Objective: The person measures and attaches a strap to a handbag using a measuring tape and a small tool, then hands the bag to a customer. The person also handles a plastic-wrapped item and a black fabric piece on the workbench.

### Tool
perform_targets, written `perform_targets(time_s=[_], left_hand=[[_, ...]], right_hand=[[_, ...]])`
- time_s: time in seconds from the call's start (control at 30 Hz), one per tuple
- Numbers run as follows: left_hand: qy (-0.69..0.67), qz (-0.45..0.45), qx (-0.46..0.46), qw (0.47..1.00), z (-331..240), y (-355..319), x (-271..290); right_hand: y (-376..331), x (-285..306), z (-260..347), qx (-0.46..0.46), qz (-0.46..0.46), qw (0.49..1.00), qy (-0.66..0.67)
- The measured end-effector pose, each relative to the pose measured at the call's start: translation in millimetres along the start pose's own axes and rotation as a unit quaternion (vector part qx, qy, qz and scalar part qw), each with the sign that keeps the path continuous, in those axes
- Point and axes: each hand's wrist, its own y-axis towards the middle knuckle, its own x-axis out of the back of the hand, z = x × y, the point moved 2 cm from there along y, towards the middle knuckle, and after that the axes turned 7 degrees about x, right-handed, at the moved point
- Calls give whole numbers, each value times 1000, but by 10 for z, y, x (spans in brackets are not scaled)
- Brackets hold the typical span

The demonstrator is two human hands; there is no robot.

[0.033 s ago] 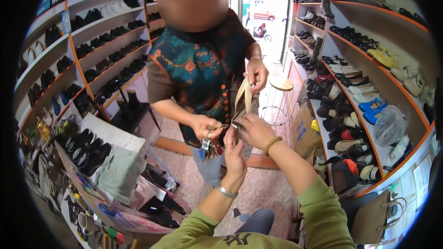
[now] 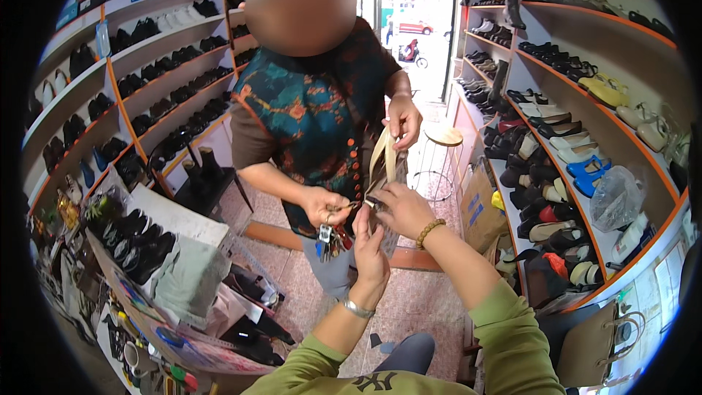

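Note:
My right hand [image 2: 404,210] reaches in from the right, its fingertips pinched at the edge of a brown patterned bag [image 2: 391,225]. A small pale piece shows at those fingertips, too small to name. Right below, my left hand [image 2: 371,254] is raised with its fingers closed against the same spot; what they grip is hidden. Facing me, another person's left hand [image 2: 404,120] holds up the bag's beige straps [image 2: 383,153]. That person's right hand [image 2: 327,207], close to my left fingers, holds a bunch of keys [image 2: 334,240].
Shelves of shoes line the left wall [image 2: 173,72] and right wall [image 2: 563,128]. A round stool [image 2: 443,135] stands behind the bag, near a cardboard box [image 2: 482,201]. At the lower left is a cluttered bench with a grey-green cloth [image 2: 189,281]. A handbag [image 2: 589,351] sits lower right.
The view has shifted very slightly. My right fingers have moved a little at the bag's edge; both my hands stay together there, and the other person still holds the straps and keys.

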Motion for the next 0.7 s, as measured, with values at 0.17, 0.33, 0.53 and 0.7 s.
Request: perform_targets(time_s=[0.17, 0.33, 0.53, 0.7], left_hand=[[-14, -1, 21, 1000, -85, 4, -108], [77, 2, 10, 997, -96, 11, -141], [88, 44, -10, 995, -68, -8, -56], [260, 52, -96, 959, -39, 20, 23]], right_hand=[[33, -152, -17, 1, -79, 997, -25], [107, -361, -69, -35, -70, 996, -52], [158, -438, -59, -26, -93, 995, -32], [176, -411, -36, -17, -126, 992, -21]])
